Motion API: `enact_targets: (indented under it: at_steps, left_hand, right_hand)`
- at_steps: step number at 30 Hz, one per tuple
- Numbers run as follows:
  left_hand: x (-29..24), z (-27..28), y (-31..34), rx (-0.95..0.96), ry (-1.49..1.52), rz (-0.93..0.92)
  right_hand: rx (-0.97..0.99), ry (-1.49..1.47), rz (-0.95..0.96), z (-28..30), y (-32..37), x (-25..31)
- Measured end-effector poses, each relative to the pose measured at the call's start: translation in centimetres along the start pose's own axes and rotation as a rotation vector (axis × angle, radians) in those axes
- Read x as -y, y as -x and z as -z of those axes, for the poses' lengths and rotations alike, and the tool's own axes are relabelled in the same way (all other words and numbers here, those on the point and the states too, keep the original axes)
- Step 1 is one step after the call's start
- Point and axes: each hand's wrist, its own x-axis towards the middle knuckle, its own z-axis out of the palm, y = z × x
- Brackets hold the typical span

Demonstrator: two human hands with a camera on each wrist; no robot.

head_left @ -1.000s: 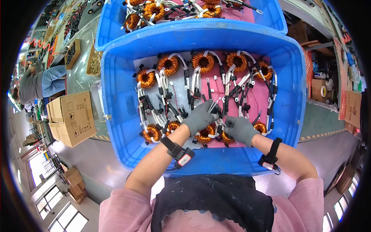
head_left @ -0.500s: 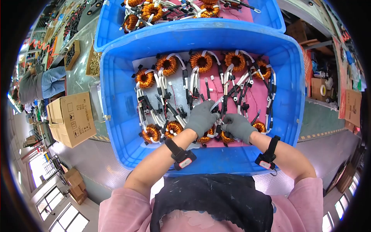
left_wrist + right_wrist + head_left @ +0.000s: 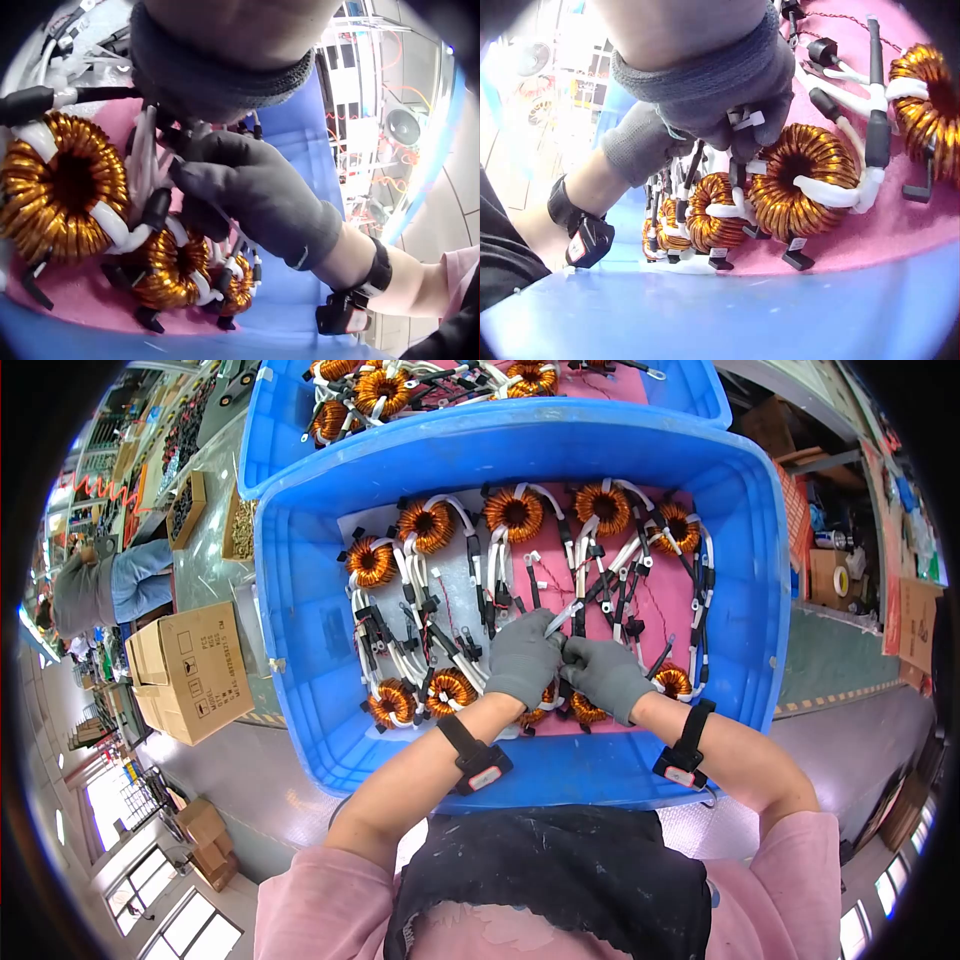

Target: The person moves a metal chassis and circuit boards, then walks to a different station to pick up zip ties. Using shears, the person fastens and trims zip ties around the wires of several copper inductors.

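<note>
My gloved left hand [image 3: 524,662] and gloved right hand [image 3: 604,676] meet over the wire leads in the blue bin, fingertips close together. The left fingers hold thin white cable ties [image 3: 564,617], which stick up past the knuckles. Curled right fingers pinch a white cable tie, its square head [image 3: 750,121] showing between them in the right wrist view. Black and white leads [image 3: 147,150] run in under the hands. Copper-wound ring coils [image 3: 804,180] with white sleeved ends lie just below. The left fingertips are hidden behind the glove cuff in the left wrist view.
More coils [image 3: 515,514] line the far side of the bin [image 3: 520,445] on pink and white foam sheet. A second blue bin [image 3: 690,390] of coils adjoins behind. A cardboard box [image 3: 190,672] stands at left; beyond it, another person [image 3: 140,580].
My hands have come closer together, the right moving left and slightly up. The white ties at my left hand now slant to the upper right. The head view has shifted slightly.
</note>
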Motion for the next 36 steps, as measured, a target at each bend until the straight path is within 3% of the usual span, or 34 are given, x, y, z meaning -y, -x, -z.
enact_targets:
  at_steps: [3, 5, 7, 9, 10, 11, 13, 14, 15, 17, 19, 21, 33, 36]
  left_hand:
    - [2.0, -1.2, -0.5, -0.048, -0.093, -0.158]
    - [2.3, -1.3, -0.7, -0.055, -0.093, -0.105]
    - [2.6, -1.4, -1.2, -0.061, -0.091, -0.056]
    - [2.9, -1.4, -1.8, -0.179, 0.282, 0.131]
    - [2.9, -1.5, -2.2, -0.112, 0.467, 0.212]
    - [3.0, -1.5, -2.4, -0.111, 0.468, 0.214]
    - [2.6, -1.0, -2.6, 0.115, 0.555, 0.222]
    - [1.8, -0.2, -2.7, 0.219, 0.617, 0.281]
    - [1.6, 0.0, -2.6, 0.22, 0.617, 0.282]
    - [1.0, 0.4, -2.7, 0.402, 0.621, 0.31]
    - [1.0, 1.1, -2.7, 0.45, 0.659, 0.36]
    - [1.3, 1.4, -2.5, 0.454, 0.632, 0.325]
    - [1.5, 2.1, -2.4, 0.503, 0.622, 0.256]
    - [2.0, 1.8, -2.4, 0.508, 0.635, 0.236]
  right_hand:
    - [0.023, 0.114, 0.022, 0.4, 0.0, -0.2]
    - [0.044, 0.163, 0.049, 0.7, 0.1, -0.7]
    - [-0.002, 0.253, 0.201, 1.0, 0.1, -1.2]
    - [-0.03, 0.346, 0.304, 0.6, -0.2, -1.9]
    - [-0.055, 0.442, 0.413, 0.6, -0.3, -2.1]
    - [-0.053, 0.442, 0.413, 0.8, -0.4, -2.4]
    - [-0.175, 0.369, 0.368, 1.7, -0.5, -2.4]
    - [-0.215, 0.223, 0.26, 2.2, -0.5, -2.1]
    - [-0.215, 0.222, 0.259, 2.1, -0.8, -2.5]
    - [-0.22, -0.355, 0.142, 2.3, -1.5, -3.1]
    - [-0.161, -0.447, 0.112, 1.8, -1.9, -3.3]
    - [-0.166, -0.734, 0.106, 0.7, -2.6, -3.7]
    - [-0.08, -0.835, 0.047, 0.9, -3.5, -3.2]
    - [-0.046, -0.726, 0.107, 1.7, -3.1, -2.3]
